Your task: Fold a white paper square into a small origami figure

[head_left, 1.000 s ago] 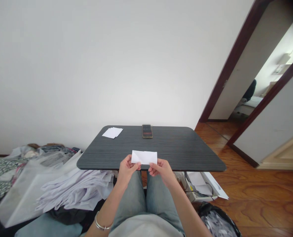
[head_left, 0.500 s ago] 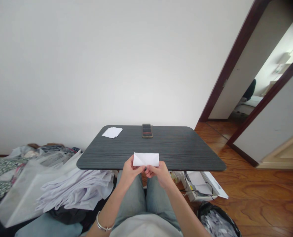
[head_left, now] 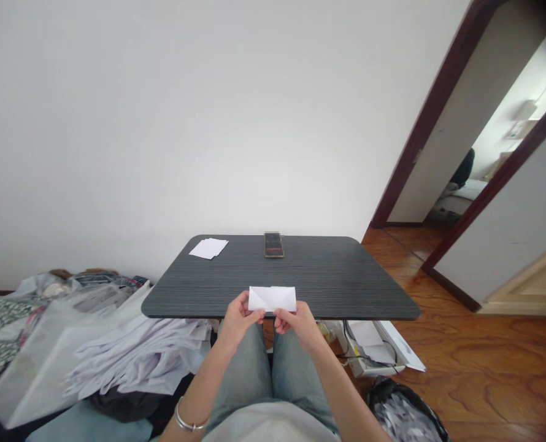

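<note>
A folded white sheet of paper [head_left: 272, 298] is held up at the near edge of the dark table [head_left: 273, 270]. My left hand [head_left: 240, 316] grips its lower left corner between thumb and fingers. Pinching the lower edge toward the right is my right hand [head_left: 297, 320]. The thumbs lie on the near face of the paper; most fingers are behind it. Toward the table's far left corner lies a small stack of white paper [head_left: 208, 248].
A phone [head_left: 273, 245] lies at the table's far edge by the wall. Folded clothes [head_left: 139, 356] are heaped on the left. On the floor at right are an open white box [head_left: 369, 350] with cables and a black bag [head_left: 406, 411] of paper scraps.
My hands have moved slightly apart along the paper's lower edge; the left thumb has shifted left. The paper stays in both hands. The view has shifted slightly.
</note>
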A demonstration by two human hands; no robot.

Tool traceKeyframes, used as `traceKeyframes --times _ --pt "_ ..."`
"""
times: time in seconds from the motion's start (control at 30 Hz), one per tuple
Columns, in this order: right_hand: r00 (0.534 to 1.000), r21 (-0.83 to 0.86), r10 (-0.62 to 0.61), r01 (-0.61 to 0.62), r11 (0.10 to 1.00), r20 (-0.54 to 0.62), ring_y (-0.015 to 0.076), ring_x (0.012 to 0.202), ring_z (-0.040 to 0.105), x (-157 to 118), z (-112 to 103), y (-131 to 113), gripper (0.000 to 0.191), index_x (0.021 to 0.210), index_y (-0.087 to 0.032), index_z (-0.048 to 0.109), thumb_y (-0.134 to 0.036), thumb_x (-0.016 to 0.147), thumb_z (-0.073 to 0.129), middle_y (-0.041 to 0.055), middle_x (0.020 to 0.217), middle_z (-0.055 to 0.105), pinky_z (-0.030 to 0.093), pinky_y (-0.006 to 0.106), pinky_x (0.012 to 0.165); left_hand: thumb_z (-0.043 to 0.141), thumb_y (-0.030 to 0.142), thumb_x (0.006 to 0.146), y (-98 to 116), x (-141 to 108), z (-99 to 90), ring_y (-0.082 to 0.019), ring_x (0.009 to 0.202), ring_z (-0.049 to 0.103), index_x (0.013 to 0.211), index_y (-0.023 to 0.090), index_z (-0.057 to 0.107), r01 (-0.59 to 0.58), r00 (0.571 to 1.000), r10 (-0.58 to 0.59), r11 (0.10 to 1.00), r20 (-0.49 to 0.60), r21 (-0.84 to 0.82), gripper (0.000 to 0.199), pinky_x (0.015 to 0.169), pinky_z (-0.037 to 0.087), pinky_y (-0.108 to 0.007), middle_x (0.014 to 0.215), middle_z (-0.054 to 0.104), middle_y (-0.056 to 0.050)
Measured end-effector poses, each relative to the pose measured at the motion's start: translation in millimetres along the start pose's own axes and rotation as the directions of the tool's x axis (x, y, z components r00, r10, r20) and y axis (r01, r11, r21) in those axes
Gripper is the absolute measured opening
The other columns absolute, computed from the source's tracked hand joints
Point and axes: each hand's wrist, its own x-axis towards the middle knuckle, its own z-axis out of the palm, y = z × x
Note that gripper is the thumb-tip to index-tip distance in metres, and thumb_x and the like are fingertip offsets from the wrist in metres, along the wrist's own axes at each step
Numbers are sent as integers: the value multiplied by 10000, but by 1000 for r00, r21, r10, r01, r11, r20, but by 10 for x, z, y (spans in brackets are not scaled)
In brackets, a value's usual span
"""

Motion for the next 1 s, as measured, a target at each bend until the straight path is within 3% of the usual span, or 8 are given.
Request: traceKeyframes --times 0.23,0.4,0.73,0.87,1.0 --pt "999 1 -34 34 999 17 100 391 550 13 -31 35 257 609 -125 622 -375 650 663 16 494 631 440 189 399 742 269 552 -37 -7 -26 -150 642 592 935 110 630 25 1000 -25 1000 -16 1 430 515 453 -219 812 683 -66" --pt "995 -45 -32 36 998 90 100 392 557 12 2 79 289 580 -126 603 -395 679 642 16 489 623 441 181 389 736 267 586 -99 -2 36 -173 696 611 867 103 655 73 992 -81 994 -99 -80 335 579 479 -249 811 693 -81" --pt "997 -34 -81 81 996 22 111 403 571 13 -3 67 369 594 -117 606 -476 671 641 31 503 638 461 203 406 746 281 572 -112 16 78 -149 638 590 830 84 659 44 980 -47 999 -193 -17 336 500 463 -220 777 684 -76" --pt "997 -24 -82 82 996 -7 113 409 574 17 18 80 350 615 -116 610 -460 670 647 35 515 645 470 204 409 736 281 584 -97 6 66 -144 646 590 840 94 644 45 983 -44 999 -176 5 330 520 476 -223 786 680 -61" --pt "995 -47 -96 94 994 -34 130 472 599 37 34 65 307 750 -122 632 -405 642 687 29 576 663 475 203 421 737 265 579 -93 14 68 -153 642 589 816 115 605 51 987 -49 999 -151 11 310 493 477 -229 717 658 -26"
